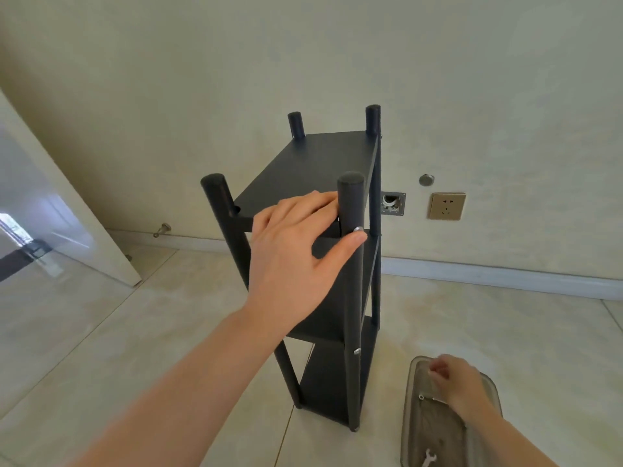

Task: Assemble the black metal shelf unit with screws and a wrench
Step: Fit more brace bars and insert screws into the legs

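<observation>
Shelf unit [313,163] of black metal stands upright on the pale tiled floor [135,332], near the cream wall [303,62]. It is tall and narrow, with four round posts whose capped tops rise above a flat, matte top shelf; more flat shelves sit below it between the posts. On the near right post [350,197] a silver upper screw [358,228] shows at the level of the top shelf, and a lower screw [356,350] shows further down the same post. The left hand [296,254] lies on the front edge of the top shelf with its fingers fairly straight and reaching to that post, the thumb tip against the post just under the upper screw. The right hand [462,382] is down in a translucent grey tray [408,416] on the floor just right of the unit's foot; its fingers are curled, but I cannot tell whether they hold anything. A small loose silver piece [421,396] lies in the tray beside that hand, and a small silver wrench [428,460] lies at the tray's near end. On the wall behind are a gold socket plate [446,206] and an open wall box [392,203]; a white door [50,203] stands at the left.
</observation>
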`<state>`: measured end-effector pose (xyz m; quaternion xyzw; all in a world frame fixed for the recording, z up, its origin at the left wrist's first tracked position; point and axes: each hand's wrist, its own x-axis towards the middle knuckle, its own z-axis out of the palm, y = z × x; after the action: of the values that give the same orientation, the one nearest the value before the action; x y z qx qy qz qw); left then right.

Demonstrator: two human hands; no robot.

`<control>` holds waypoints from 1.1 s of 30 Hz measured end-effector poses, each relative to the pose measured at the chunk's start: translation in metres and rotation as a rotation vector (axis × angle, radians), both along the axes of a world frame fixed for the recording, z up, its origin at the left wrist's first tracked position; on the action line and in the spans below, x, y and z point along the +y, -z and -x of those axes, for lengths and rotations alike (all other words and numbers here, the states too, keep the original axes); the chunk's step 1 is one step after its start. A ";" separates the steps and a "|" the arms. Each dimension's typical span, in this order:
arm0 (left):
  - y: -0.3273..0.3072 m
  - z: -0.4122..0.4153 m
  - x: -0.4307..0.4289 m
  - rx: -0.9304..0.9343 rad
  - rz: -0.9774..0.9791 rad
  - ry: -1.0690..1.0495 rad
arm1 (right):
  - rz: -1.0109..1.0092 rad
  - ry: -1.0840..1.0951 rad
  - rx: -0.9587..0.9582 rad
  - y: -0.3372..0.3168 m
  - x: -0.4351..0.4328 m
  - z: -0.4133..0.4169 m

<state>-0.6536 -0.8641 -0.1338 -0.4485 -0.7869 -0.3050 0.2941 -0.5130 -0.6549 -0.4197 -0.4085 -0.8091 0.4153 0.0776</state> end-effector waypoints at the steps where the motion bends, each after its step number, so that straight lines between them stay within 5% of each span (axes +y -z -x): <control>1: 0.000 0.000 -0.001 -0.008 -0.001 0.001 | -0.010 0.046 0.052 -0.016 -0.006 0.005; 7: -0.005 -0.002 -0.008 -0.063 0.026 0.001 | 0.286 0.191 0.505 -0.122 -0.046 0.044; 12: -0.012 -0.003 -0.012 -0.129 0.053 0.011 | 0.444 0.181 0.680 -0.187 -0.082 0.064; 26: -0.021 0.043 -0.042 -0.234 -0.021 0.009 | 0.438 -0.109 0.521 -0.209 -0.135 0.118; 33: -0.033 0.087 -0.079 -0.488 -0.076 0.058 | 0.341 -0.155 0.371 -0.206 -0.156 0.158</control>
<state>-0.7408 -0.9436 -0.1003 -0.3723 -0.8095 -0.4420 0.1031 -0.6713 -0.8109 -0.2141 -0.2693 -0.7282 0.6181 0.1229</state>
